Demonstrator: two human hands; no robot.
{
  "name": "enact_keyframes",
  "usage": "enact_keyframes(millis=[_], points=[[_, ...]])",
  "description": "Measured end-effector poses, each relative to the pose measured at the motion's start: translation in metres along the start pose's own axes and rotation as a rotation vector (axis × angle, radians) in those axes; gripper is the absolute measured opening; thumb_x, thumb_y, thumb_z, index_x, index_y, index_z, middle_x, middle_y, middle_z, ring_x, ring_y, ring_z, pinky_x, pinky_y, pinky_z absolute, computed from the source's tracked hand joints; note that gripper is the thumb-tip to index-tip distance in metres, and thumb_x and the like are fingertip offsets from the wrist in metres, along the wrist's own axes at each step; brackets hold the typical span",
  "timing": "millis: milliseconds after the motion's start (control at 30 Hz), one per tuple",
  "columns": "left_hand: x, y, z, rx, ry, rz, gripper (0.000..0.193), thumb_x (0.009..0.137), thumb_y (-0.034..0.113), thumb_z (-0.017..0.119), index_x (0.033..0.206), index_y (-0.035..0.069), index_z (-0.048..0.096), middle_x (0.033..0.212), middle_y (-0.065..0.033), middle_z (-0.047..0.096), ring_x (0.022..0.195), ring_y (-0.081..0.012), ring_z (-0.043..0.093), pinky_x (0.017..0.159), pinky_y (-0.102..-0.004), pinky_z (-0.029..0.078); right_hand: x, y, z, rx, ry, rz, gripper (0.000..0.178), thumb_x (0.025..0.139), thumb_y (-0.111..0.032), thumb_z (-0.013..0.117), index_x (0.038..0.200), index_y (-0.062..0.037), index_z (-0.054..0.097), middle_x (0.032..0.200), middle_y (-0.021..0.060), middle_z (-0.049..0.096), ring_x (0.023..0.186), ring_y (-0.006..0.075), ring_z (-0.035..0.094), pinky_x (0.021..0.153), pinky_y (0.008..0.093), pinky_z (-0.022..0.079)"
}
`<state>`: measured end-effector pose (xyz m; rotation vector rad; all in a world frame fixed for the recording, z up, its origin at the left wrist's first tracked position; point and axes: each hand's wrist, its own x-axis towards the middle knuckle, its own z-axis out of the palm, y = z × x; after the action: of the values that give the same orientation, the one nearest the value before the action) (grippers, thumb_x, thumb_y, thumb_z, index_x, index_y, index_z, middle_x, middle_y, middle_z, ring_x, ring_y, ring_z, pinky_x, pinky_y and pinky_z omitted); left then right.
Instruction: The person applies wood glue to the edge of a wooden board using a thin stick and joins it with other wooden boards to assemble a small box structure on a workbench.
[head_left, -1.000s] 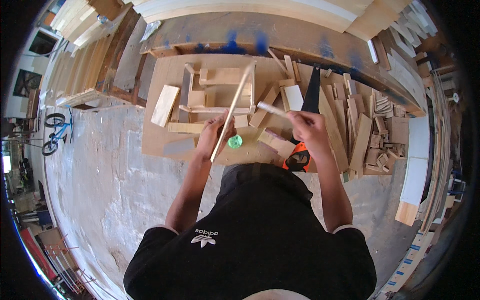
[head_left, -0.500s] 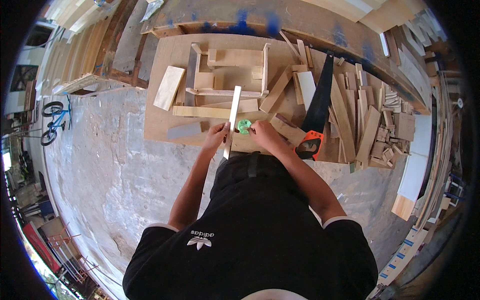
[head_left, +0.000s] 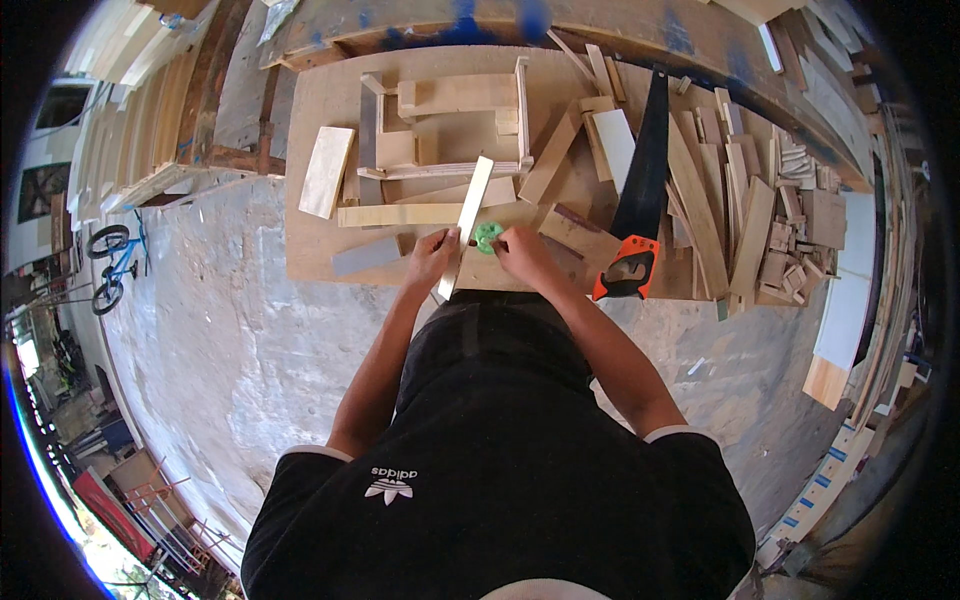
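Gripped in left hand (head_left: 432, 258): slim, straight, pale wood strip (head_left: 471, 210), slanted, upper end toward the surface's (head_left: 312, 258) far edge, lower end at near edge. Just right of it: small round green container (head_left: 487, 236), close to near edge, left of centre. Right hand's (head_left: 523, 257) fingertips at its right side, contact unclear.

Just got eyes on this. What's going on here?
A person's left hand holds a wood strip at a slant. The fingers of the right hand are at a green round thing just right of the strip; whether they grip it is unclear. Beyond the hands, a wooden frame sits on the worktop, with a saw lying to the right.
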<state>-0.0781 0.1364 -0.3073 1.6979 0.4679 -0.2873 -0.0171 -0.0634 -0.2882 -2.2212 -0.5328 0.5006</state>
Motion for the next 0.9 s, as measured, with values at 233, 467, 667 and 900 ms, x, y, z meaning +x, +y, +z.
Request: enact_keyframes(millis=[233,467,667,900], points=[[0.0,0.01,0.002,0.042,0.016,-0.02,0.04,0.097,0.034,0.052,0.092,-0.004,0.062,0.066,0.0058,0.041,0.064,-0.0056,0.035,0.054,-0.0254,0.031,-0.001,-0.001,-0.012,0.089,-0.016,0.002,0.013,0.082,-0.011,0.062,0.081,0.0017,0.066,0.071,0.0245,0.059,0.067,0.0409,0.061,0.057,0.045,0.044],[-0.006,0.029,0.002,0.037,-0.009,-0.078,0.039,0.097,0.034,0.053,0.094,-0.004,0.064,0.067,0.0059,0.044,0.065,-0.0049,0.036,0.055,-0.0248,0.033,-0.006,-0.002,-0.023,0.086,0.001,-0.027,0.015,0.084,-0.013,0.063,0.082,0.0019,0.067,0.069,0.0237,0.059,0.06,0.0385,0.059,0.054,0.0414,0.043],[-0.003,0.022,-0.007,0.034,0.013,-0.066,0.039,0.098,0.035,0.051,0.104,0.0,0.067,0.079,0.0048,0.058,0.074,-0.0031,0.047,0.068,-0.0209,0.041,-0.019,-0.024,-0.063,0.17,0.035,0.046,0.019,0.086,-0.016,0.065,0.089,0.0017,0.069,0.06,0.0177,0.06,0.048,0.0208,0.055,0.05,0.0342,0.04],[-0.018,0.06,-0.021,-0.62,0.023,-0.078,0.033,0.098,0.032,0.052,0.106,0.002,0.063,0.082,0.003,0.059,0.073,-0.0049,0.053,0.065,-0.0214,0.043,-0.039,-0.039,-0.111,0.576,0.014,0.283,0.023,0.091,-0.019,0.064,0.094,0.0031,0.07,0.053,-0.0045,0.045,0.045,0.0038,0.038,0.043,0.0239,0.028]])
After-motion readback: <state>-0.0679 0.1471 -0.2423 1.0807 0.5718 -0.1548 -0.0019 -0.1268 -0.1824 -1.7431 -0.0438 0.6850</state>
